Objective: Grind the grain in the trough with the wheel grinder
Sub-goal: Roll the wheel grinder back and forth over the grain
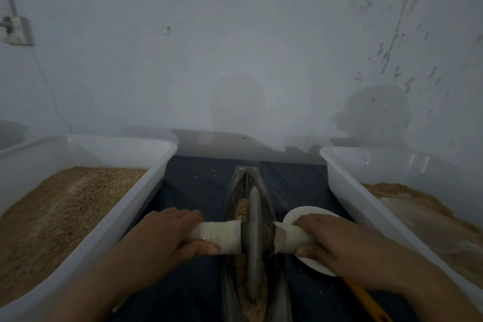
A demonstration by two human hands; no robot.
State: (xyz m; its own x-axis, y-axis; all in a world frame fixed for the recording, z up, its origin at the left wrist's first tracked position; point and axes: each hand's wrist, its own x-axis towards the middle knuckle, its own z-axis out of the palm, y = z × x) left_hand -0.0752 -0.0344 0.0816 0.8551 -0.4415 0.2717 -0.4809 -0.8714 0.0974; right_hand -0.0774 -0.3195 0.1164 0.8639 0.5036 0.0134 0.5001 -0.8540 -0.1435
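A narrow dark metal trough (241,178) runs away from me at the centre, on a dark blue cloth. Brown grain (243,207) lies along its groove. A grey wheel grinder (254,240) stands on edge in the trough, with a white-wrapped axle handle (222,236) sticking out on each side. My left hand (162,235) grips the left handle. My right hand (329,239) grips the right handle, its fingers curled over the top.
A white plastic tub (117,219) of brown grain stands on the left. A second white tub (366,206) with ground meal stands on the right. A white disc (308,210) lies under my right hand, beside a yellow handle (363,298). A pale wall is close behind.
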